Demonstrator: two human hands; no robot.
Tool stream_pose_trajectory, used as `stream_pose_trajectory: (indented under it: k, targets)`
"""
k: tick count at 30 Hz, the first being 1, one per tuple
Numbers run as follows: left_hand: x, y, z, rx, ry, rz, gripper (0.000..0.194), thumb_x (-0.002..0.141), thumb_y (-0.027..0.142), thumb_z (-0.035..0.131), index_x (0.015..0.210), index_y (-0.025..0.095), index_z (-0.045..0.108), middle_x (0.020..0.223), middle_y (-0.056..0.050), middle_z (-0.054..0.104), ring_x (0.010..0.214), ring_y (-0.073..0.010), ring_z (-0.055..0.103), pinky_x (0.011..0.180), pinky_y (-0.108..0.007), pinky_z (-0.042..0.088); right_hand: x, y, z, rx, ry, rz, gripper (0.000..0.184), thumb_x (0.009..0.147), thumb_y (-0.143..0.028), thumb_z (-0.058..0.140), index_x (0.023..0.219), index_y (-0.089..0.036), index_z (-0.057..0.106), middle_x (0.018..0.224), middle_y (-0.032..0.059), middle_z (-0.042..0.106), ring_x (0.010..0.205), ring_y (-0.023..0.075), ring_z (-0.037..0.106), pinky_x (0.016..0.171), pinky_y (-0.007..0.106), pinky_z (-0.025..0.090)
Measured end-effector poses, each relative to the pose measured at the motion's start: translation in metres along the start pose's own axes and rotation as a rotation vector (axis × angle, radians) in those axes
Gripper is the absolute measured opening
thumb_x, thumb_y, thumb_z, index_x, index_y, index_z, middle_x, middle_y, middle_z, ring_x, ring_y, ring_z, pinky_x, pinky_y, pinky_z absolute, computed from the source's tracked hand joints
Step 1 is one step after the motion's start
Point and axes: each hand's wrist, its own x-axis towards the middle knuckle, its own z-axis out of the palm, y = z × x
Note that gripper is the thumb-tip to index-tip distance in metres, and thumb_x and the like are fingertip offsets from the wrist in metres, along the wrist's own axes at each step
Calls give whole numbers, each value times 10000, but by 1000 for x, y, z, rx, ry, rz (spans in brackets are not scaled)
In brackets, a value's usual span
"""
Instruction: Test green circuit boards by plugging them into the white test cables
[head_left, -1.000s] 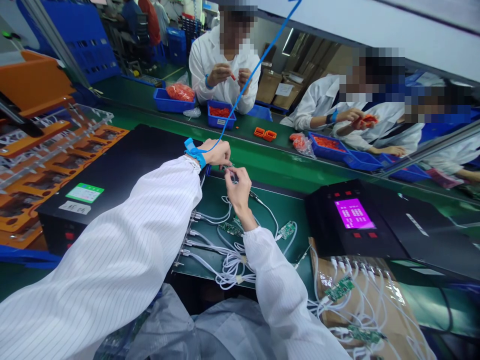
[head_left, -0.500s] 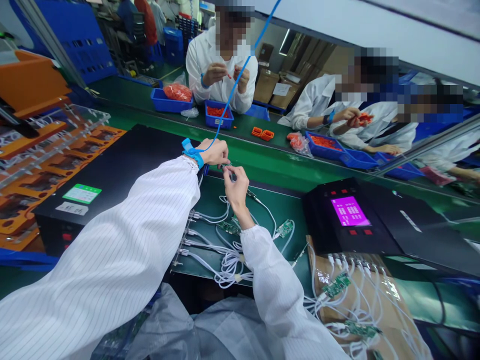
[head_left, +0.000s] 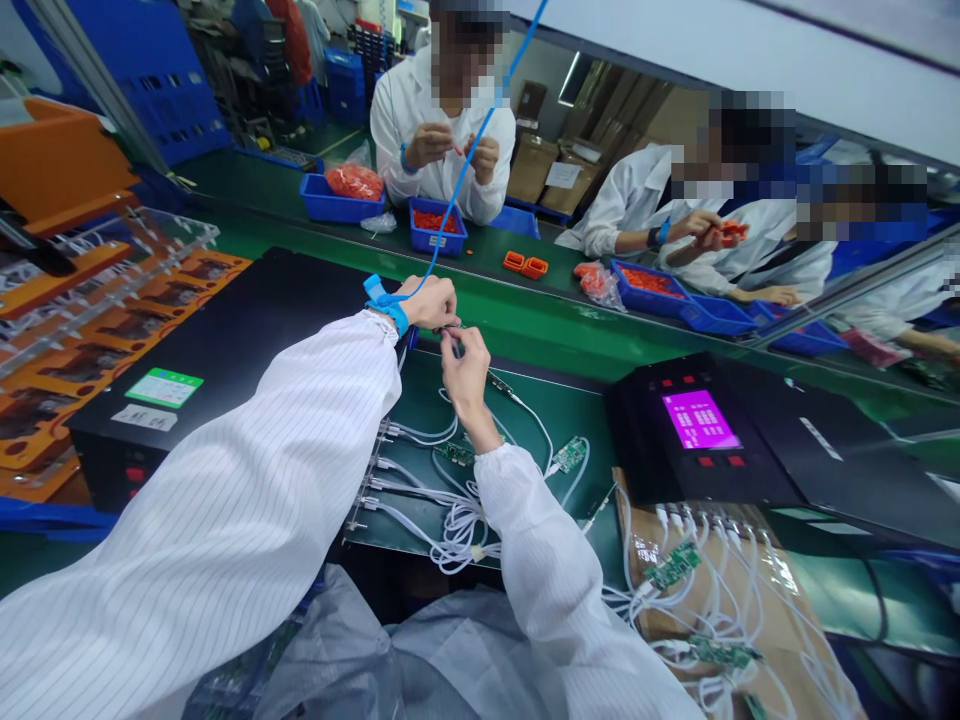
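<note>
beyond the sleeves [head_left: 300, 430], a large black box [head_left: 300, 290] is standing at left, a black unit [head_left: 765, 440] at right; white cables [head_left: 459, 520] are tangling between them, partly hidden by the right forearm; a blue cord [head_left: 472, 150] is cutting across the view; green circuit boards [head_left: 571, 455] are lying among the cables; left hand [head_left: 429, 302] and right hand [head_left: 466, 372] are meeting, fingertips pinching narrowly on a small dark piece [head_left: 445, 329], mostly hidden; a purple screen [head_left: 701, 420] and a green-and-white label [head_left: 163, 387] are carrying unreadably small writing
</note>
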Motion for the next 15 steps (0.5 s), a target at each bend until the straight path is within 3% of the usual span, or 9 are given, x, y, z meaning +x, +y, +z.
stream_pose_trajectory:
  k: [4,7,10,15]
  targets:
    - [2,-4,3,-11,-8,54,256,916,459,603,952,255,753,960,-16,784,1008,-238,704,902,-330,482,3,8,-15,47,-55,11,260,1023,-383,556,1008,-183,721,1009,91,736,971,211,676,933,336,512]
    - [5,-8,7,-4,0,54,268,903,502,630,948,264,746,927,-8,784,1022,-232,703,927,-325,470,6,23,-28,74,-62,204,392,1058,-433,474,1239,-149,675,985,101,775,951,220,713,954,376,535]
    - [8,-10,10,-6,14,63,274,891,528,658,939,271,743,902,0,785,1025,-230,705,928,-322,465,12,40,-32,150,-160,405,440,1072,-351,439,1431,-134,570,981,94,793,885,198,749,914,371,574]
    - [9,-12,11,-19,9,77,245,880,517,680,918,282,741,904,12,791,1012,-222,710,910,-317,468,24,53,-23,435,-207,712,353,1008,-148,521,1347,-125,616,1009,89,791,816,165,789,818,306,628]
